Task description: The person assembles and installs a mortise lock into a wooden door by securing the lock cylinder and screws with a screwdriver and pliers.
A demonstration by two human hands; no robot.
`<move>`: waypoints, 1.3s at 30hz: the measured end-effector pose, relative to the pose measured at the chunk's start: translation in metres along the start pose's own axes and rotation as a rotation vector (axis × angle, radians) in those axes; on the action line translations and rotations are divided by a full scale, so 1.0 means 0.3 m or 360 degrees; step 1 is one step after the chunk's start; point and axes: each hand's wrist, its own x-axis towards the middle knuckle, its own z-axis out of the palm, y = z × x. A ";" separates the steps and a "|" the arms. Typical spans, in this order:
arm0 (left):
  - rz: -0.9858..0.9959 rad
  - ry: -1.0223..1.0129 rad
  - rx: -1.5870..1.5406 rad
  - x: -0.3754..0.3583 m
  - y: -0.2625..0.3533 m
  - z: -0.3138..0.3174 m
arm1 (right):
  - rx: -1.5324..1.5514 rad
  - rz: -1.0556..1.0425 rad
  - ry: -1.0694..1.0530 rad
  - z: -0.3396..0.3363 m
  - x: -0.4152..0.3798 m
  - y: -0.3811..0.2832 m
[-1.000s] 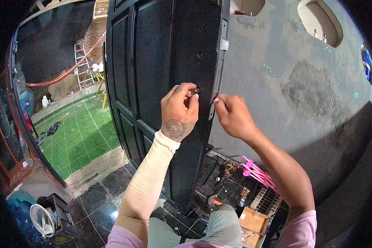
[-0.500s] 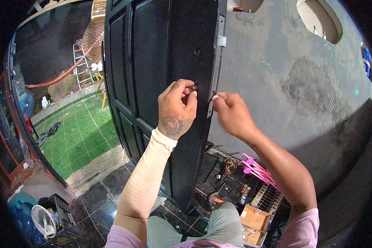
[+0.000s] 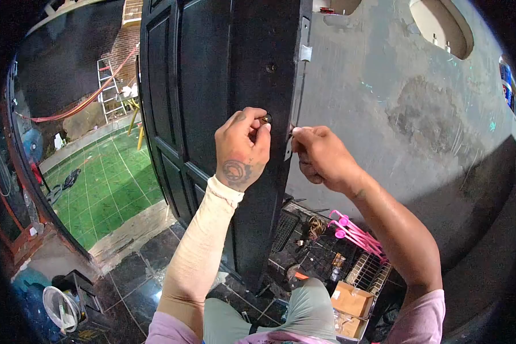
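Note:
A black panelled door [image 3: 206,74] stands upright and ajar, with a metal lock plate [image 3: 305,53] along its edge. My left hand [image 3: 242,150] pinches a small brass-coloured lock cylinder [image 3: 266,118] at a hole in the door's face. Beside the door's edge, my right hand [image 3: 322,156] is closed at the lower end of the plate, thumb and forefinger pressed together; what they hold is too small to name. Above my left hand is another small hole [image 3: 270,68] in the door.
Pink plastic hooks [image 3: 350,226], a wire rack and an open cardboard box [image 3: 351,301] lie on the floor at the lower right. A white bucket [image 3: 60,309] stands lower left. Beyond the doorway are green tiles [image 3: 103,183] and a ladder [image 3: 108,86].
The view has shifted slightly. My right hand has turned at the door's edge, and its lower fingers now show more. My left hand stays at the cylinder.

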 end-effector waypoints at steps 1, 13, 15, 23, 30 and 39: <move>-0.0006 0.0015 -0.0029 -0.001 -0.006 0.001 | -0.0101 -0.0024 -0.0013 -0.009 -0.003 -0.003; -0.0040 -0.0011 0.0008 0.003 -0.005 -0.018 | 0.0191 0.0061 -0.0016 0.008 0.004 0.010; -0.0075 -0.0037 -0.0010 0.005 0.000 -0.017 | 0.0191 0.0007 -0.0036 -0.003 -0.002 0.004; -0.0067 -0.0066 -0.0029 0.006 -0.006 -0.016 | -0.1599 -0.1068 0.0321 -0.002 -0.002 0.044; -0.0098 -0.0079 0.0001 0.010 0.002 -0.020 | 0.0005 0.0271 -0.0107 0.001 -0.015 -0.047; -0.0063 -0.0077 0.0016 0.011 -0.002 -0.018 | 0.0172 0.0036 0.0003 0.015 -0.001 -0.013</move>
